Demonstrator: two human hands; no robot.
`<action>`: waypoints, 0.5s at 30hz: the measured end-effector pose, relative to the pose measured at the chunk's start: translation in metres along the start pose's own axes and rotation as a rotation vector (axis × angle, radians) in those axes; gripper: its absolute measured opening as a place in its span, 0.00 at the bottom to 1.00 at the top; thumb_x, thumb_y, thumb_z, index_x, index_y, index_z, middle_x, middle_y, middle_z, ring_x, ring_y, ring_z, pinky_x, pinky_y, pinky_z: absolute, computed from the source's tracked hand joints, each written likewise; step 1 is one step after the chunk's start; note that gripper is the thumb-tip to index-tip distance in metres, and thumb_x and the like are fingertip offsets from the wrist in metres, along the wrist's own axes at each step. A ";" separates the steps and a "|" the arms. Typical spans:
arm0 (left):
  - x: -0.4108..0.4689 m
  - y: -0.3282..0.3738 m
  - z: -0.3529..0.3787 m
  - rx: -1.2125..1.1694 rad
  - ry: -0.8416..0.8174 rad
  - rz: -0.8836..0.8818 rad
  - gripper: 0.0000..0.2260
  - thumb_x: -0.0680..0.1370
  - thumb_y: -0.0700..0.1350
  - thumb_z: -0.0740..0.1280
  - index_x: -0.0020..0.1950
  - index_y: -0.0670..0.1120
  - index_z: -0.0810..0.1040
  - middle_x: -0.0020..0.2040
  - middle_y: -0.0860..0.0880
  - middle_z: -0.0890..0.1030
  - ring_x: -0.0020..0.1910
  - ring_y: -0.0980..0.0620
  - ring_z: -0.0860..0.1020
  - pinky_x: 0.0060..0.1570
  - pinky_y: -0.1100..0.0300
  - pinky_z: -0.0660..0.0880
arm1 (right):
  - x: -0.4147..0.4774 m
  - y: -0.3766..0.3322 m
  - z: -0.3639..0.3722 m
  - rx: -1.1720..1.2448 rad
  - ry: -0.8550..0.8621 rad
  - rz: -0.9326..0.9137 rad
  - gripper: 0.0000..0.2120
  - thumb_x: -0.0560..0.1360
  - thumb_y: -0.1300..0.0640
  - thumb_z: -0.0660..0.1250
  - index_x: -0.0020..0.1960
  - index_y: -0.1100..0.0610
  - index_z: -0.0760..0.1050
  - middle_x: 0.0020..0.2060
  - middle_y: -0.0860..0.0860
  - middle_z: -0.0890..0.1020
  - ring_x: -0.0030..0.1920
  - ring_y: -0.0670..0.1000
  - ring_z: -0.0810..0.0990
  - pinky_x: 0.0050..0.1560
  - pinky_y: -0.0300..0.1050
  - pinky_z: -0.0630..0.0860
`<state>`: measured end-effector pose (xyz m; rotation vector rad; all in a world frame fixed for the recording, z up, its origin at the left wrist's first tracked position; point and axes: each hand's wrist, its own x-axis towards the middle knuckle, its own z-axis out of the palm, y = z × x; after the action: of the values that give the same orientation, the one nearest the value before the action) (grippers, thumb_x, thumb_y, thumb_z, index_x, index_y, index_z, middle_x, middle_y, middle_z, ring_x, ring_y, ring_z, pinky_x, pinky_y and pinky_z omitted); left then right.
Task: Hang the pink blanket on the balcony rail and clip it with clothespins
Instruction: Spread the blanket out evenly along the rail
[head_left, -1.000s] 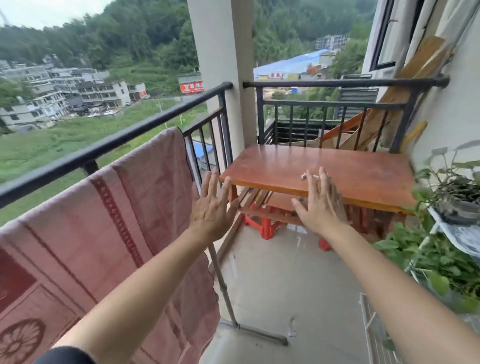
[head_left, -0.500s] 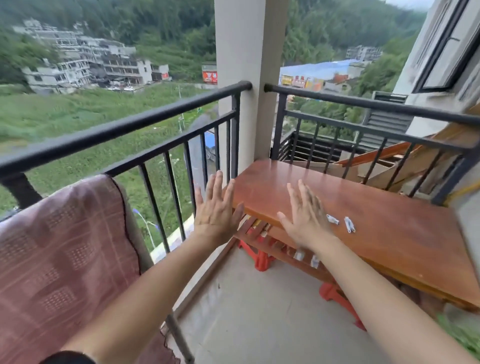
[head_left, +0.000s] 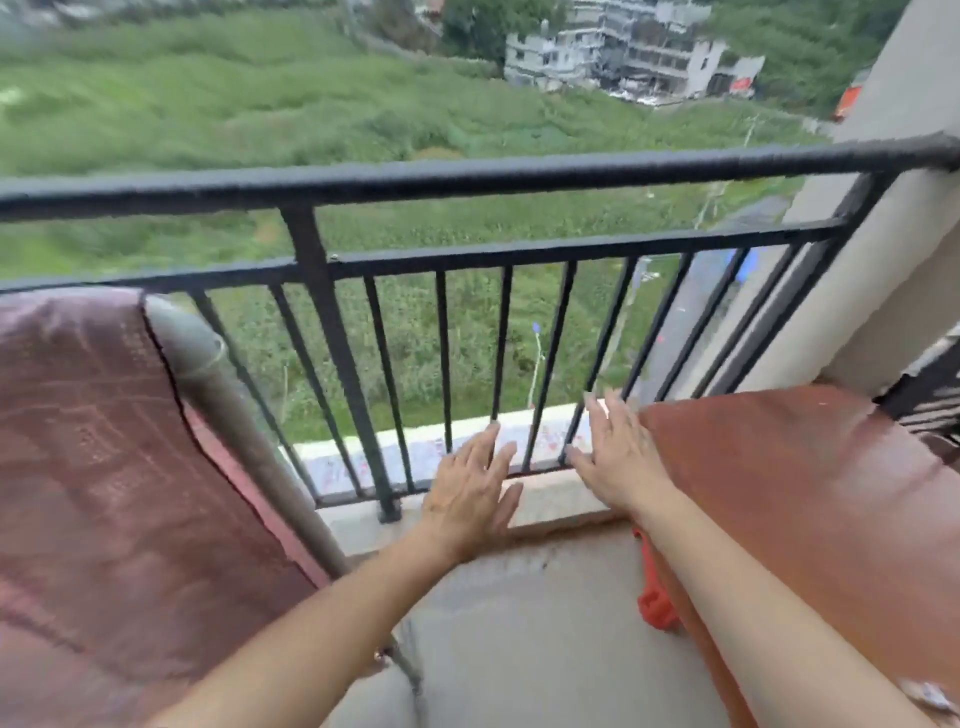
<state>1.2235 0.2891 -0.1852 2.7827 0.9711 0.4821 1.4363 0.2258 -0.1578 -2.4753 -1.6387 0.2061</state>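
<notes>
The pink woven blanket with a darker patterned border (head_left: 119, 499) hangs at the left of the view, draped over a grey metal tube (head_left: 244, 431) that slants from the upper left down toward the floor; the cloth's long axis follows that slope, and its dark-stitched right edge runs down alongside the tube. It lies just inside the black metal balcony rail (head_left: 467, 179), whose top bar crosses the whole view and whose thin upright bars stand on a pale concrete kerb (head_left: 550, 501). Whether the blanket touches the rail itself cannot be told. The left hand (head_left: 470, 493) is spread flat with fingers extended, holding nothing, in front of the kerb at the foot of the bars. The right hand (head_left: 621, 452) is likewise open and empty, just beside the near left corner of a reddish-brown wooden table (head_left: 810, 499) on the right. A red plastic piece (head_left: 655, 597) shows under the table's left edge. The floor (head_left: 524, 639) is grey concrete; beyond the rail lie a green field and pale multi-storey buildings (head_left: 623, 52).
</notes>
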 end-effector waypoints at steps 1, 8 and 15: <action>-0.009 -0.004 -0.002 0.011 0.032 -0.087 0.22 0.78 0.54 0.59 0.66 0.43 0.74 0.70 0.38 0.72 0.64 0.39 0.75 0.55 0.47 0.77 | 0.014 -0.007 0.004 0.009 -0.027 -0.087 0.37 0.79 0.43 0.61 0.80 0.56 0.51 0.79 0.60 0.51 0.78 0.60 0.53 0.76 0.55 0.55; -0.107 0.024 -0.049 0.054 0.327 -0.475 0.11 0.79 0.52 0.61 0.42 0.47 0.75 0.40 0.53 0.74 0.38 0.52 0.73 0.36 0.53 0.74 | 0.045 -0.094 0.011 0.294 -0.280 -0.493 0.37 0.80 0.47 0.63 0.81 0.57 0.49 0.79 0.57 0.53 0.79 0.56 0.52 0.78 0.50 0.51; -0.143 0.026 -0.124 0.171 0.719 -0.982 0.22 0.73 0.62 0.65 0.54 0.46 0.69 0.47 0.49 0.72 0.45 0.46 0.74 0.38 0.56 0.70 | 0.006 -0.230 -0.058 1.139 -0.737 -0.517 0.25 0.80 0.57 0.59 0.77 0.51 0.63 0.73 0.52 0.69 0.71 0.53 0.68 0.70 0.55 0.67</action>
<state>1.0897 0.1844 -0.0987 1.8185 2.3694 1.2399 1.2442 0.3162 -0.0525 -1.1120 -1.5690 1.5652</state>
